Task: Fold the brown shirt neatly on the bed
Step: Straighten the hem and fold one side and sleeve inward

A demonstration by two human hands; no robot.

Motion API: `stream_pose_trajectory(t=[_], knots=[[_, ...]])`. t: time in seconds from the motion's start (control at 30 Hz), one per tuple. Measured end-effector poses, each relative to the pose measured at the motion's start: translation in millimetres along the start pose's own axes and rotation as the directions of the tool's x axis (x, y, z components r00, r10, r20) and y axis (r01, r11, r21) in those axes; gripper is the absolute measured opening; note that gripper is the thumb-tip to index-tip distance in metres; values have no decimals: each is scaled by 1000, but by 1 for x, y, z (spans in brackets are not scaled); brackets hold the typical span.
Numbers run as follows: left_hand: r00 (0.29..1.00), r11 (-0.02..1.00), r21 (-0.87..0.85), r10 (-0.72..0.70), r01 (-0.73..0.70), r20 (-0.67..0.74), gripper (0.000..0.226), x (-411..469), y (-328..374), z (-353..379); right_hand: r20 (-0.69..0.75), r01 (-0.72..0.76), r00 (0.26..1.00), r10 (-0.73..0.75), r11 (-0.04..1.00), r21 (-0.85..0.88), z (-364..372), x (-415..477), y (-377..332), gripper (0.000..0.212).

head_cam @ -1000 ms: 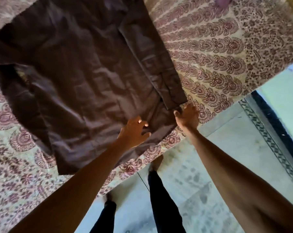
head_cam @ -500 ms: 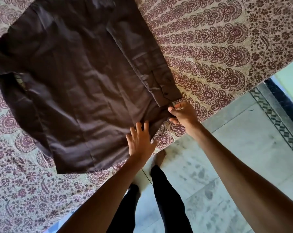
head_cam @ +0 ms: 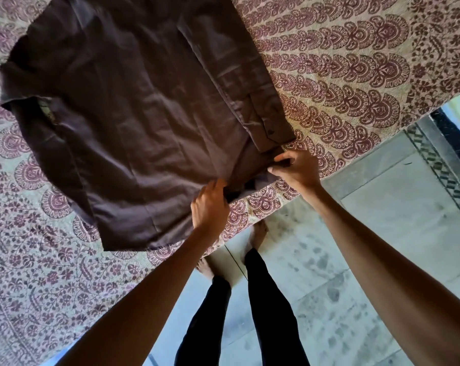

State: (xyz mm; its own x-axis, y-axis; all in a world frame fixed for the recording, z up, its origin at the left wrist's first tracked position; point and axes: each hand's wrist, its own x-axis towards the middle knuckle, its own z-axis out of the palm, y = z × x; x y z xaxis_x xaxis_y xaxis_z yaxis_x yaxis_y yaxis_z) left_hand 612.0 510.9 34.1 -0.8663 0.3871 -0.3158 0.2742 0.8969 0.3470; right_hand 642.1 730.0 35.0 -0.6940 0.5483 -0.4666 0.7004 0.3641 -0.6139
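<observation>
The brown shirt lies spread flat on the patterned bed, with one sleeve folded in along its right side down to a buttoned cuff. At the shirt's near right corner, by the bed's edge, both hands hold the hem. My left hand grips the hem with curled fingers. My right hand pinches the corner just below the cuff. Between the two hands the cloth is bunched and lifted a little, showing a paler underside.
The bed's edge runs diagonally from lower left to upper right. Beyond it lies a pale tiled floor where my legs and bare feet stand. A dark patterned border strip crosses the floor at the right.
My left hand went from lying flat on the hem to gripping it. My right hand closed on the corner under the cuff, and the cloth between them has lifted.
</observation>
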Motion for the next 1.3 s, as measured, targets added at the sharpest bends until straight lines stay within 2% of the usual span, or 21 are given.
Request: stream_pose_trajectory(t=[0.07,0.13,0.2,0.23,0.3,0.33,0.4,0.47,0.6,0.73,0.8,0.9,0.97,1.03,1.1,1.13,1.2,1.3], knots=[[999,983,-178,-34,36,14,33,9,-14,-4,-55,79,995,-82,995,-54,3,3,1,18],[1000,955,-297,-17,20,13,31,21,-28,-7,-114,76,990,-82,996,-56,7,6,1,19],[1000,961,-277,5,2,25,26,32,-40,-13,-158,-16,987,24,999,50,14,7,0,29],[998,968,-249,6,8,56,26,36,-45,-16,-152,-90,982,115,982,165,17,8,0,36],[989,982,-190,3,25,150,33,42,-55,-20,2,-269,954,300,851,450,26,2,-4,40],[979,986,-164,0,34,205,38,42,-61,-22,102,-344,933,345,774,531,31,-4,-5,35],[954,987,-147,-18,65,300,46,39,-71,-21,237,-417,909,344,711,567,44,-23,-6,24],[940,984,-151,-39,96,338,45,30,-79,-18,307,-439,897,317,712,549,62,-43,-6,22],[968,951,-308,59,20,244,16,15,-83,-15,410,-496,855,319,737,460,95,-72,-15,23],[972,918,-394,63,32,225,14,13,-86,-24,378,-449,881,283,753,482,111,-84,-22,25],[976,933,-360,50,31,214,25,9,-93,-25,347,-433,893,287,763,481,112,-86,-21,24],[954,965,-262,73,6,291,71,-1,-100,-22,333,-388,910,246,789,477,107,-92,-21,24],[927,996,-19,83,-82,367,92,-12,-100,-14,352,-368,911,213,805,465,108,-95,-18,27],[931,962,208,93,-175,353,101,-25,-96,-6,366,-361,905,215,844,396,111,-98,-15,42],[954,945,275,98,-179,284,102,-31,-91,-1,363,-367,897,251,881,298,116,-99,-11,62],[965,948,274,93,-162,247,100,-32,-91,2,348,-370,898,268,889,270,119,-99,-9,61],[975,955,257,101,-151,196,92,-31,-89,5,293,-381,907,303,886,266,122,-100,-7,42],[984,963,210,153,-169,88,67,-33,-83,3,266,-405,909,321,833,378,121,-102,-11,19]])
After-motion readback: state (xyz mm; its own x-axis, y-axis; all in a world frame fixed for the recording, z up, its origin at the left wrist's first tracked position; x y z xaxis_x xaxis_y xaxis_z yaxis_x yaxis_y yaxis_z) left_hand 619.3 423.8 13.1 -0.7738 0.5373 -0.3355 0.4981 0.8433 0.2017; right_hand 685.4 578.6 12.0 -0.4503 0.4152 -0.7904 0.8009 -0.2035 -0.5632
